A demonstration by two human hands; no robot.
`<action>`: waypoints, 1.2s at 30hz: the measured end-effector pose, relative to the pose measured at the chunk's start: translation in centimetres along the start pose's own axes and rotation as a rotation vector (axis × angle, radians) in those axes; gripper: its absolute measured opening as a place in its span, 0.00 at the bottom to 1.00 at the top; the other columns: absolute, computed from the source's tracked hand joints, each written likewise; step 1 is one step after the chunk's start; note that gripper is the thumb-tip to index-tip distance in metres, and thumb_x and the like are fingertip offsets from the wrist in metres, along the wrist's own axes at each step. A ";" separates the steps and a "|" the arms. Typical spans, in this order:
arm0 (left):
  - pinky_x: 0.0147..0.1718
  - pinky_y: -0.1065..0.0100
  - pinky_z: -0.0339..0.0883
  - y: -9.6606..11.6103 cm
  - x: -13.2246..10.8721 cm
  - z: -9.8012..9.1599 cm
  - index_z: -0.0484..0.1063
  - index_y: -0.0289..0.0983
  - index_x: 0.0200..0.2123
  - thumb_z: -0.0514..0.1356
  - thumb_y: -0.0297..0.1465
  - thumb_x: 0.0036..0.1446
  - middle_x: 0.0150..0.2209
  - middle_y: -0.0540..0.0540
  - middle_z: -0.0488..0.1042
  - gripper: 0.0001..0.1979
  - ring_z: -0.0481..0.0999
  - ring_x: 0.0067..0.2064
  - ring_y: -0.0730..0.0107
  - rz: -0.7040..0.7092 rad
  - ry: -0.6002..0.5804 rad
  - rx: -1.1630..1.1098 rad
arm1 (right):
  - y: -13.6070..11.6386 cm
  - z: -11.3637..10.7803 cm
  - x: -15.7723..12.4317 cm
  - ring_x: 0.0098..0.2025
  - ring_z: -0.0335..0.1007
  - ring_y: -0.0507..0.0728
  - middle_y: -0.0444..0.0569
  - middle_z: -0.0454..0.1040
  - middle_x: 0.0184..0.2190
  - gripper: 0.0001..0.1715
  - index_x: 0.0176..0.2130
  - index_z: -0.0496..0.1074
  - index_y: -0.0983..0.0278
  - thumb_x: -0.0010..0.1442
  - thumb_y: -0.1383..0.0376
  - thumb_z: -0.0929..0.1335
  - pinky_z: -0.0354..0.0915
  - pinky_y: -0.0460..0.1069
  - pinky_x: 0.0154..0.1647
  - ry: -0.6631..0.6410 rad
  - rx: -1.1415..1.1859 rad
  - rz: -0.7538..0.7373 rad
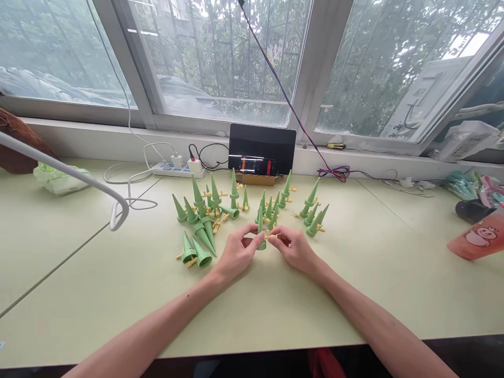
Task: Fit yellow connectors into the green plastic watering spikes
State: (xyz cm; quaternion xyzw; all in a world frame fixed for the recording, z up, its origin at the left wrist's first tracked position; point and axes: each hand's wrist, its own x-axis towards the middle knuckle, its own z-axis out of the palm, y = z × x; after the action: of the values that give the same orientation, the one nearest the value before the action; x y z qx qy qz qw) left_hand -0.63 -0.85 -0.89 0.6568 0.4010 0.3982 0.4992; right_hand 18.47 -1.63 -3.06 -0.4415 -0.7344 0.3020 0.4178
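My left hand (239, 251) is closed round a green plastic watering spike (260, 226), which stands point up on its wide collar. The fingertips of my right hand (293, 247) pinch a small yellow valve (268, 235) at the spike's right side. Whether the valve is seated in the collar I cannot tell. Just behind my hands stands a group of similar spikes (269, 207). To the left, more green spikes (202, 233) stand or lie on their sides, with loose yellow valves (216, 226) among them.
Several spikes (314, 215) stand to the right. A black tablet (262, 147) leans at the back with a phone (258, 166) before it. There is a power strip (171, 169), a white curved bar (79, 176) at left and a red-orange cup (478, 234) at right.
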 end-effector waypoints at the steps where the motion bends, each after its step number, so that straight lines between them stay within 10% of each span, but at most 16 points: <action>1: 0.16 0.74 0.53 0.0 0.0 0.0 0.75 0.36 0.46 0.62 0.38 0.61 0.19 0.55 0.64 0.15 0.60 0.18 0.77 0.000 -0.001 0.001 | 0.0 0.0 0.0 0.22 0.46 0.50 0.36 0.52 0.18 0.15 0.36 0.70 0.63 0.67 0.55 0.64 0.47 0.48 0.24 0.003 -0.002 -0.002; 36: 0.17 0.74 0.53 0.1 0.0 0.0 0.75 0.35 0.46 0.62 0.37 0.60 0.17 0.56 0.62 0.14 0.60 0.18 0.77 -0.006 0.006 0.005 | -0.1 -0.1 0.0 0.21 0.47 0.49 0.36 0.54 0.18 0.12 0.37 0.69 0.63 0.66 0.57 0.66 0.48 0.47 0.24 -0.014 0.007 0.005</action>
State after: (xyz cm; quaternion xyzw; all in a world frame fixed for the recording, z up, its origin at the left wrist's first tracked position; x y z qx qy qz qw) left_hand -0.61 -0.88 -0.84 0.6555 0.4056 0.3978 0.4976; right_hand 18.50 -1.73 -2.93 -0.4397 -0.7353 0.3086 0.4132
